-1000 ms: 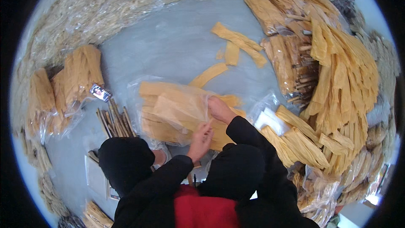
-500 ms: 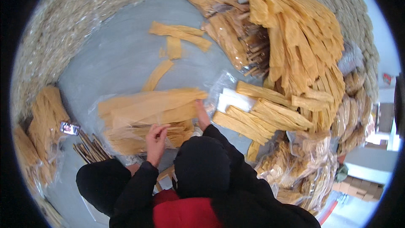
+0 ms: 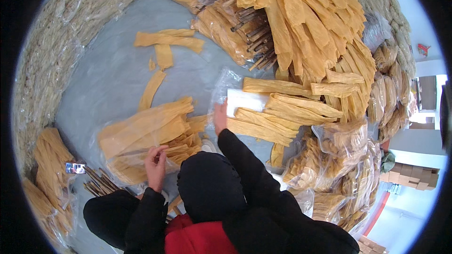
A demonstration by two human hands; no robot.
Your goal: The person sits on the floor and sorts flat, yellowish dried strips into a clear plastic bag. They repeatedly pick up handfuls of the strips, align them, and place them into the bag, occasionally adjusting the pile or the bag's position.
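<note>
In front of my knees lies a stack of yellow, wrinkled strips that look like dried tofu skin, partly wrapped in a clear plastic bag. My left hand is raised at the near side of this stack, thumb and fingertips brought together; whatever is between them is too fine to see. To its right, my right hand reaches past the stack with fingers stretched out. It is at the left edge of a white sheet and clear plastic film. More folded yellow strips lie right of that hand.
A large heap of yellow strips with brown sticks rises at the far right. Bagged bundles crowd the near right. Loose strips lie farther off on the grey surface. A phone and thin sticks are at left.
My right hand has left the right end of the stack and moved to the white sheet. The stack's upper strips now lie more slanted. The whole view has shifted a little.
</note>
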